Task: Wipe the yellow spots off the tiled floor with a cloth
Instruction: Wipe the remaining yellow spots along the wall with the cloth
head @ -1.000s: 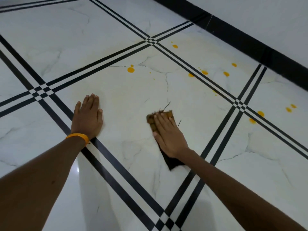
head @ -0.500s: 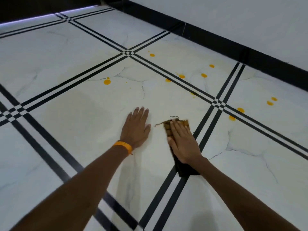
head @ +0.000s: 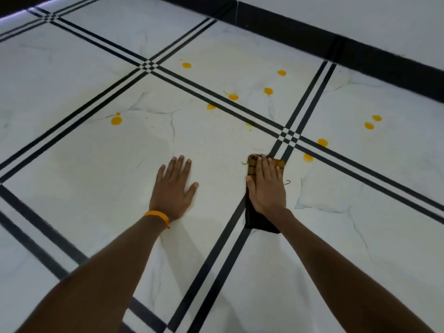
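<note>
Pressing the cloth [head: 256, 222] flat on the tiled floor [head: 96, 179], we have it lying lengthwise along a black double stripe [head: 216, 267]. Its frayed brown end points to twelve o'clock and its dark end shows under the wrist.

Our right hand [head: 265, 191] covers its middle, fingers straight and close together, thumb out toward nine o'clock, pinching nothing. A flat palm, we judge, spreads pressure across the whole pad.

The nearest yellow spot [head: 308, 157] sits near, at about two o'clock from that hand, with another [head: 322, 142] just past it; these look like the next targets. A looser group [head: 233, 96] lies farther off around twelve, and one large spot [head: 116, 120] is well apart at ten.

At nine o'clock from the cloth, our left hand [head: 173, 188] rests palm-down on bare tile, fingers straight and slightly spread. It is probably a prop for our weight as we lean. An orange band [head: 157, 216] circles that wrist.
</note>
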Demonstrator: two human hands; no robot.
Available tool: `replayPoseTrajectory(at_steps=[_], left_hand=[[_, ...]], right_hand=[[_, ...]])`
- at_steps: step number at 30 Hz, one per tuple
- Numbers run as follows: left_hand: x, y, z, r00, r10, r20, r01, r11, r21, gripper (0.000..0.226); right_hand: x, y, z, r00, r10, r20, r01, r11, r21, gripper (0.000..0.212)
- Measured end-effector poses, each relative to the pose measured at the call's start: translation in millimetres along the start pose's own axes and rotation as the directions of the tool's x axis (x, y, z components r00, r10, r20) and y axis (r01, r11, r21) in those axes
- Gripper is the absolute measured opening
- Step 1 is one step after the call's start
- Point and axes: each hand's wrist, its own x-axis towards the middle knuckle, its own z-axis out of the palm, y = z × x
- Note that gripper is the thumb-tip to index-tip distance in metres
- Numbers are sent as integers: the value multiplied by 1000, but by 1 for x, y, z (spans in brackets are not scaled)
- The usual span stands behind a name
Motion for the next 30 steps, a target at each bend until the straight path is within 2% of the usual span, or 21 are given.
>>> replayPoseTrajectory(at_steps=[2,6,7,12,14,17,20,22,25,26,27,30], left_hand=[[1,1,-1,1000,4,-7,-4,1000,-23,70],[1,-1,4,999,9,-40,-11,999,-50,70],[1,-3,5,999,12,-44,-14,999,-50,70],[0,-2,6,999,1,-40,-4,998,-63,70],[3,0,2,1000,10,-25,-10,1000,-6,70],[17,3,-14,997,76,-26,-73,994,87,68],[45,19,-23,994,63,-93,-63,998,7,64],[63,36,-19,996,-14,-85,4,994,-113,67],[87,53,-9,994,-84,-70,69,978,-197,74],[94,53,-6,995,-78,-65,64,981,-185,72],[99,49,-2,995,-73,-60,62,984,-168,71],[106,40,5,993,-105,-55,97,986,-133,73]], right_hand=[[12,9,-5,1000,-5,-12,5,1000,-5,74],[53,-4,-7,990,136,-43,-137,991,-5,76],[57,-15,-5,991,128,-37,-128,992,-6,75],[9,-29,-1,981,-191,35,191,982,7,69],[-1,2,-5,978,-208,26,208,978,8,68],[13,62,-16,999,-34,-33,34,999,-3,73],[42,80,-18,990,128,-66,-129,992,-11,77],[36,56,-14,996,57,-67,-58,998,-14,74],[-2,48,-16,963,-266,44,266,964,-12,68],[-6,63,-20,949,-310,64,310,951,3,67],[-7,83,-24,957,-283,58,283,959,-2,68],[20,153,-34,997,26,-78,-29,998,-49,75]])
